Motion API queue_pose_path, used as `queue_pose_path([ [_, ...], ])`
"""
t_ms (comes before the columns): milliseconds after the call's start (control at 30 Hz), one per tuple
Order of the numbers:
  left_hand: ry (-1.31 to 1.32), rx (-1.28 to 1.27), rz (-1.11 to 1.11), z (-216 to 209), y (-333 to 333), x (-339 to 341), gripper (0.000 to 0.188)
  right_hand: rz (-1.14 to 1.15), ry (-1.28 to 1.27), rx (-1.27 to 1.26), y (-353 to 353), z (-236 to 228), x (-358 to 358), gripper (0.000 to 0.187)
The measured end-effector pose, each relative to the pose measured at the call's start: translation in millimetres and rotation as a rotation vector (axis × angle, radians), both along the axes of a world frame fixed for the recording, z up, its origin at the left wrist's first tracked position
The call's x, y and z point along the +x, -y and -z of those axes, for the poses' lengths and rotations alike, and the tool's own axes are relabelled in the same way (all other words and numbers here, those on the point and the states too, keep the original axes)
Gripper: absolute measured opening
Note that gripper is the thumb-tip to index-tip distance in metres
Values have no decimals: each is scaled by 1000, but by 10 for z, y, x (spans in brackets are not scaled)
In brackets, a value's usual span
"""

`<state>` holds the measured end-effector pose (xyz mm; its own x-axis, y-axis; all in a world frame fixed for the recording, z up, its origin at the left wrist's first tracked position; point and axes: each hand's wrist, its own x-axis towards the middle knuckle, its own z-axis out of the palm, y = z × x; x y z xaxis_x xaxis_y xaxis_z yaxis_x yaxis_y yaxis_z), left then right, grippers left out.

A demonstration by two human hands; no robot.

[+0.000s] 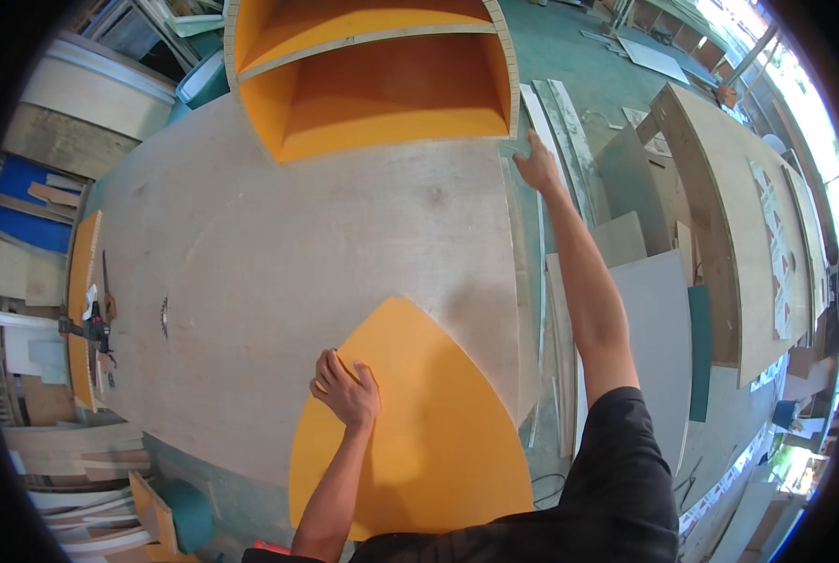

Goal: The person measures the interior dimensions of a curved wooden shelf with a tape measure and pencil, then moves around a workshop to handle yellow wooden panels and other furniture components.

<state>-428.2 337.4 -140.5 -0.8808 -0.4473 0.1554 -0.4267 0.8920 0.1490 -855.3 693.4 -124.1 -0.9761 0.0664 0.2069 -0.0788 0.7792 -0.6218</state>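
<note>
A large yellow panel (429,403) with curved sides and a pointed far end lies at the near edge of the table, against my body. My left hand (349,389) grips its left edge, fingers curled at the rim and the thumb on the top face. My right arm reaches far forward to the right. At its end my right hand (536,164) is held with fingers stretched, apart from anything it could grip, by the right corner of a yellow-lined shelf unit (391,94). This unit has a curved outer wall and a middle shelf, and stands on the far side of the table.
The wooden tabletop (325,225) bears a saw blade (165,317) sticking up on the left. A power drill (91,327) lies at the left edge. Long boards (569,131) and a plywood cabinet (710,216) stand on the right; wood offcuts (91,507) are stacked lower left.
</note>
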Motion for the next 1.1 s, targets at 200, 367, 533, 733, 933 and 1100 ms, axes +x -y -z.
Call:
queue_pose_path([
  [200, -28, -4, -6, -20, -16, -15, 49, 58, 89, -388, 111, 318, 1158, 55],
  [367, -38, 14, -19, -15, -13, -15, 48, 282, 181, -515, -109, 445, 3213, 36],
  [533, -24, 0, -27, -14, -14, -4, 48, 490, 534, -553, -507, 466, 4966, 28],
  [733, -32, 8, -43, 0, -7, 33, 48, 504, 827, -679, -826, 367, 6229, 37],
  [933, -82, 153, -4, 6, 91, 91, 57, 436, 813, -355, -692, 319, 7189, 53],
  [1100, -134, 399, 151, 29, 523, 375, 70, 514, 702, -218, 129, 84, 7612, 67],
])
